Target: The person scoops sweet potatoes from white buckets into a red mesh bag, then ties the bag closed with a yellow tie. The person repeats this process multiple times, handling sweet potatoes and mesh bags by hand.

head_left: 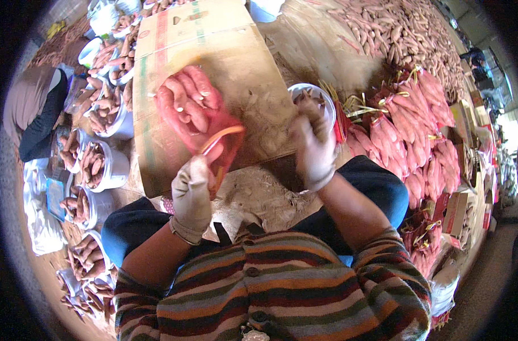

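Head view: red bag (231, 126) and left-side buckets (118, 163) hold sweet potatoes (195, 116).

The left hand (191, 190), in a pale glove, grips the orange-edged mouth of a red mesh bag (224, 124). This bag lies on a piece of cardboard (256, 94), with several sweet potatoes (185, 94) inside it. The right hand (316, 150), also gloved, is at a white bucket (330, 111) beside the cardboard (it is blurred, so I cannot tell what it holds). On the right side lie filled red bags (409, 116) with yellow ties, and behind them a big heap of sweet potatoes (395, 34). On the left stand filled buckets (115, 165), near another person (31, 102).
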Tool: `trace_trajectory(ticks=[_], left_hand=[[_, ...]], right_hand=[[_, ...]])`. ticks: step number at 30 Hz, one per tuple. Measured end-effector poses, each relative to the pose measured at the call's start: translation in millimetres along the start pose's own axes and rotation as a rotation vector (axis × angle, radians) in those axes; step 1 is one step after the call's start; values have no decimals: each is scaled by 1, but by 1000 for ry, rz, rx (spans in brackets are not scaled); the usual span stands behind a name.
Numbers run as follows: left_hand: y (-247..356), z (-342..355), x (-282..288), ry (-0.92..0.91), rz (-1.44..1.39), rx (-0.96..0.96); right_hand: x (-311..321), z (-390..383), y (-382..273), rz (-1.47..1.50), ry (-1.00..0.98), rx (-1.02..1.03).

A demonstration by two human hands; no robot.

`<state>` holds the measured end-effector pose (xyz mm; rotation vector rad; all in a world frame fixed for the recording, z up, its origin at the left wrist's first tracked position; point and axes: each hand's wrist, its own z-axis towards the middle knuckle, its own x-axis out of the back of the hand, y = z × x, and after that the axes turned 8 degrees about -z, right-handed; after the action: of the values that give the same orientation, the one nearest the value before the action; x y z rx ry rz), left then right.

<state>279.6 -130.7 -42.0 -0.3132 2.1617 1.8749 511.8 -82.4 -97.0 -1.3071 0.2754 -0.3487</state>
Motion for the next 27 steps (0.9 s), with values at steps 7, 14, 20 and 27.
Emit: trace_trajectory(ticks=[7, 14, 20, 27], left_hand=[[-13, 1, -1, 25, 59, -42], [-14, 19, -35, 231, 16, -11], [-9, 23, -44, 56, 36, -1], [-5, 17, -35, 18, -8, 16]], right_hand=[[77, 145, 119, -471, 53, -490], [23, 171, 228, -1681, -645, -205], [18, 155, 203, -1294, -384, -308], [34, 153, 181, -1360, -297, -489]])
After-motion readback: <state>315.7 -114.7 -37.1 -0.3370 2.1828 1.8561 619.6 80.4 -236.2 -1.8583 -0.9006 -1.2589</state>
